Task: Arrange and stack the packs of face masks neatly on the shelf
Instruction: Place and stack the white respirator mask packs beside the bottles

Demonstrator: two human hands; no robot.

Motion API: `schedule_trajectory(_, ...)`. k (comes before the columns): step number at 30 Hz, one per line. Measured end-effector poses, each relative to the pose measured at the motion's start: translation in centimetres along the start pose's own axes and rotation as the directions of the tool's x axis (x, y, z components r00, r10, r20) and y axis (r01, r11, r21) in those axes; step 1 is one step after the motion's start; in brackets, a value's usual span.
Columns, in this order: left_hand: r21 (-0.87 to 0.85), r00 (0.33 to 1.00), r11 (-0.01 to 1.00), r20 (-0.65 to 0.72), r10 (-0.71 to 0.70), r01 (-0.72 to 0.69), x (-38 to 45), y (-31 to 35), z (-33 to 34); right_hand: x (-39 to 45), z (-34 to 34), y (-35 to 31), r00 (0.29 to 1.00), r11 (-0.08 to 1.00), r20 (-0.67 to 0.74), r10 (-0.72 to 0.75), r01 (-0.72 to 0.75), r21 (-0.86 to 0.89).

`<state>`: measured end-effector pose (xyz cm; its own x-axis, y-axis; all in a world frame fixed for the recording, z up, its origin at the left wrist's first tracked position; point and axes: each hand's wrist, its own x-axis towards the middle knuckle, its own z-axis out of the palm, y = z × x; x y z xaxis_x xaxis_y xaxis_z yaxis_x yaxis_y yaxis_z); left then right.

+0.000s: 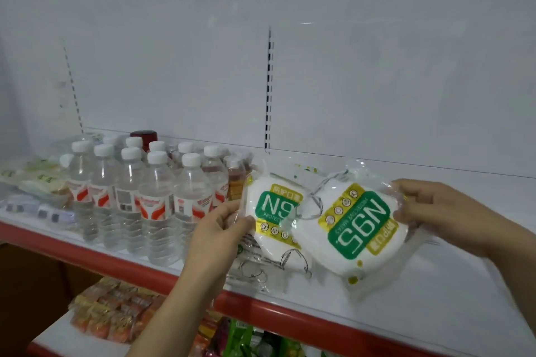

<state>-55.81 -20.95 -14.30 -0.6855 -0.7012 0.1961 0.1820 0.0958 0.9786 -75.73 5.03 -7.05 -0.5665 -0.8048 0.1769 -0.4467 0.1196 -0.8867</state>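
Right hand (435,211) holds mask pack (356,229) upside-down, tilted.

Left hand (223,226) came up from the lower middle, forearm bare, thumb curled over the front and fingers behind in a pinch. Right hand (432,209) reached in from the right edge, wrist bent, fingertips (398,186) and thumb closed together in a grip.

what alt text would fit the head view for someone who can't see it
Two bare hands each grip a clear plastic pack holding a white N95 face mask, the left hand on the upright-printed pack, the right hand on the upside-down pack overlapping it, above a white red-edged shelf beside clear water bottles.
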Motion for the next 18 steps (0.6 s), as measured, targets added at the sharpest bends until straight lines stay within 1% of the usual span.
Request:
schedule_trajectory(2,-0.003,0.998,1.0,0.055,0.008,-0.008,0.0,-0.1,1.1,-0.1,-0.7,-2.0,1.0,0.974,0.009,-0.019,0.02,-0.224)
schedule_trajectory(3,-0.001,0.996,1.0,0.084,0.009,-0.009,0.0,-0.3,1.8,0.0,-1.1,-3.1,0.999,0.934,0.022,-0.033,0.038,-0.355)
schedule_trajectory(5,-0.005,0.987,1.0,0.162,-0.001,0.002,-0.2,-0.4,3.3,0.4,-1.4,-5.1,0.997,0.792,0.078,-0.011,0.056,-0.608)
schedule_trajectory(7,-0.018,0.961,0.999,0.276,-0.03,0.036,-0.5,-0.7,5.1,0.8,-1.2,-6.7,0.989,0.645,0.138,0.047,0.075,-0.761)
schedule_trajectory(9,-0.073,0.921,0.993,0.387,-0.053,0.087,-1.1,-0.9,7.1,1.4,-0.5,-7.8,0.981,0.519,0.185,0.061,0.127,-0.845)
schedule_trajectory(12,-0.18,0.849,0.961,0.521,-0.087,0.209,-2.0,-1.5,9.5,2.0,0.2,-8.2,0.969,0.368,0.237,0.066,0.197,-0.909)
schedule_trajectory(15,-0.277,0.818,0.902,0.56,-0.128,0.331,-2.0,-3.0,10.6,1.6,0.4,-7.6,0.961,0.259,0.265,0.08,0.237,-0.936)
schedule_trajectory(18,-0.313,0.787,0.864,0.6,-0.142,0.394,-1.5,-3.9,11.5,1.0,-0.1,-6.8,0.951,0.192,0.296,0.095,0.274,-0.942)
